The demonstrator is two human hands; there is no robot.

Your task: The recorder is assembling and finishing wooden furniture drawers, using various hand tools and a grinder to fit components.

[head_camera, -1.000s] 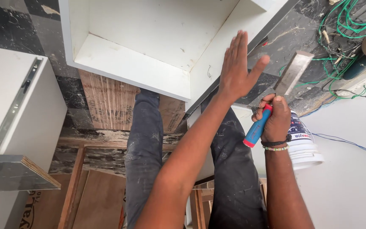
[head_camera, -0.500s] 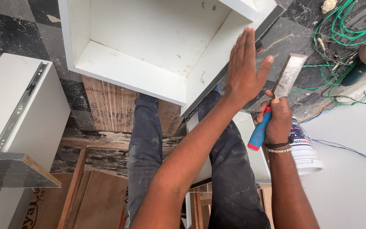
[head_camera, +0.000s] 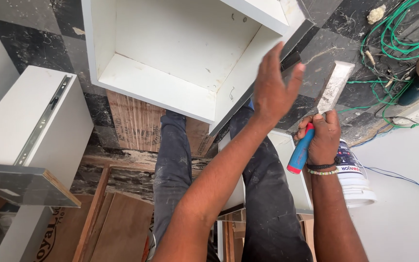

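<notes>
Dark marble floor — white cabinet box, green wires scattered.

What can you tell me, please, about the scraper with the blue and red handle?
The scraper has a wide, flat metal blade, pale and smeared with whitish residue, and a blue handle with a red end. The right hand grips the handle in a closed fist, blade pointing up and away, tilted a little to the right, red end sticking out below the fist. It is held in the air above the dark stone floor, beside the white cabinet box, which it does not touch.
</notes>
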